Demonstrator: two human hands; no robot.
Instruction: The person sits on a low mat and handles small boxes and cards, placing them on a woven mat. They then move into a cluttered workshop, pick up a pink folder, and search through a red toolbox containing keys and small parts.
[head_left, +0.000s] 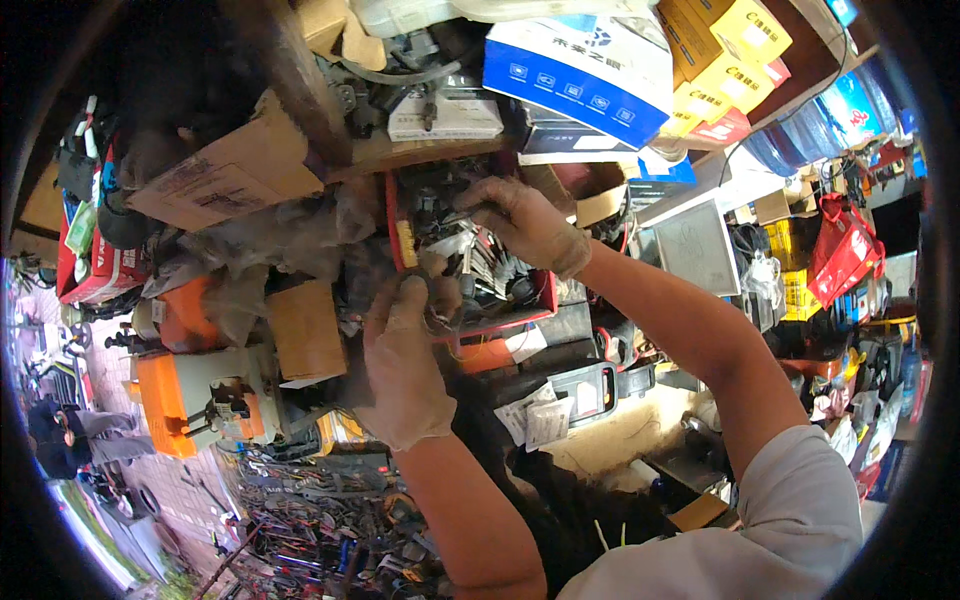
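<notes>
Both hands wear thin, pale gloves. My left hand (409, 360) is at the near left corner of a shallow red box (510, 324), its thumb and fingers closed around a small dark part (431, 289) that I cannot identify. Over the far side of the box is my right hand (529, 225), its fingers bent down towards the contents; whether they pinch anything is hidden. Inside the box lie a heap of thin metal pieces (480, 259), clear plastic wrapping and dark small parts. A yellow-bristled brush (406, 244) lies along the box's left wall.
Above the box runs a wooden shelf edge (420, 152) carrying a blue-and-white carton (577, 82) and yellow boxes (720, 86). Cardboard boxes (307, 330) and an orange-and-white machine (202, 401) stand left. Many tools (337, 517) are heaped below. A person (75, 435) is outside at far left.
</notes>
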